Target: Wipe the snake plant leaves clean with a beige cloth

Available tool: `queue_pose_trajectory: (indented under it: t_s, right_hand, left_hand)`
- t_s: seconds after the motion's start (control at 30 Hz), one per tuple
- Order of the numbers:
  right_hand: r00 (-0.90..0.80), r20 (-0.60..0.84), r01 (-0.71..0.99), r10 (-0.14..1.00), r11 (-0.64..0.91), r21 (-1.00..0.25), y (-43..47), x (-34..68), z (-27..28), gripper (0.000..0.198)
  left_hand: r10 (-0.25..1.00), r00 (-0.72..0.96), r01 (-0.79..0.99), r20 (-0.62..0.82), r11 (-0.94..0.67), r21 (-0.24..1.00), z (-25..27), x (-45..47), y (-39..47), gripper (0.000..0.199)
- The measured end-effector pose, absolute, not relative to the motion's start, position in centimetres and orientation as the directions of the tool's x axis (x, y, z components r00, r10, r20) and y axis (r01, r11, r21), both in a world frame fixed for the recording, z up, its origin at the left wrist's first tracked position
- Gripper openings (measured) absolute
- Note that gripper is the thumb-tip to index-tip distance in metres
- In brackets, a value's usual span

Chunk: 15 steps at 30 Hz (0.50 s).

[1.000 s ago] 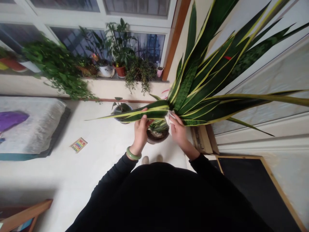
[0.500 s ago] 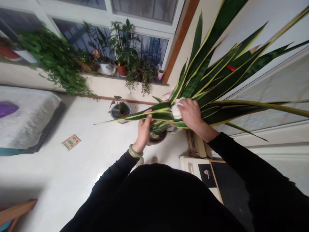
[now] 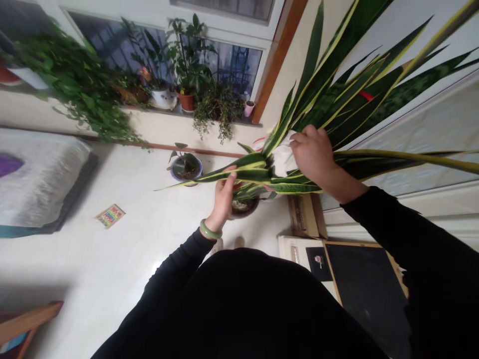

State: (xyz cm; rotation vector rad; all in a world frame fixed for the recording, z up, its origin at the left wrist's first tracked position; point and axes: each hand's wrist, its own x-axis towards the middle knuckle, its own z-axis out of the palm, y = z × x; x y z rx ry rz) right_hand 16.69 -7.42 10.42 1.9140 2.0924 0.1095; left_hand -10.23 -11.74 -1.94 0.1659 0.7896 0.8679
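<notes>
A tall snake plant (image 3: 329, 107) with yellow-edged leaves spreads up and to the right from a dark pot (image 3: 245, 208). My left hand (image 3: 223, 197), with a green bangle at its wrist, is closed on a long snake plant leaf (image 3: 245, 174) that points left. White cloth or tissue (image 3: 283, 158) is pinched in my right hand (image 3: 316, 154) and lies against the leaves near the middle of the plant. The fingertips of my right hand are partly hidden by the hand itself.
Several potted plants (image 3: 187, 102) line the windowsill. A small blue-rimmed pot (image 3: 186, 169) stands on the floor by the wall. Cardboard boxes (image 3: 305, 217) and a blackboard (image 3: 366, 284) are at the right. A covered bed or table (image 3: 48, 184) and a colourful card (image 3: 110, 216) are at the left.
My right hand has moved to the right with the white cloth or tissue, which now shows more of its spread. My left hand stays on the leaf. The view has shifted slightly.
</notes>
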Motion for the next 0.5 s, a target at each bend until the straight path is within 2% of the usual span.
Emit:
queue_pose_trajectory:
  t_s: [0.03, 0.17, 0.23, 0.3, 0.37, 0.5]
  right_hand:
    - [-0.058, -0.181, 0.959, 0.982, 0.105, 0.263, -7.7, 16.7, 10.2, 0.033]
    - [-0.047, -0.444, 0.929, 0.895, 0.203, 0.310, -10.5, 14.3, 7.5, 0.030]
    - [-0.051, -0.522, 0.915, 0.852, 0.249, 0.316, -11.6, 13.1, 6.3, 0.030]
    - [-0.054, -0.519, 0.907, 0.853, 0.260, 0.332, -11.8, 12.5, 6.3, 0.029]
    - [-0.055, -0.453, 0.919, 0.890, 0.223, 0.326, -11.5, 12.5, 7.7, 0.029]
    - [-0.071, -0.322, 0.951, 0.944, 0.162, 0.264, -11.4, 12.6, 11.7, 0.029]
  left_hand:
    - [0.732, 0.391, -0.616, -0.557, 0.658, 0.433, -1.9, -10.1, -11.8, 0.056]
    - [0.705, 0.445, -0.562, -0.552, 0.700, 0.441, -2.2, -9.7, -12.0, 0.067]
    - [0.676, 0.499, -0.503, -0.542, 0.735, 0.455, -2.4, -9.7, -12.1, 0.073]
    - [0.634, 0.565, -0.432, -0.528, 0.773, 0.466, -2.6, -9.8, -12.2, 0.079]
    - [0.566, 0.651, -0.370, -0.506, 0.818, 0.440, -2.6, -10.0, -12.2, 0.087]
    - [0.395, 0.844, -0.319, -0.363, 0.914, 0.251, -1.5, -9.5, -11.9, 0.102]
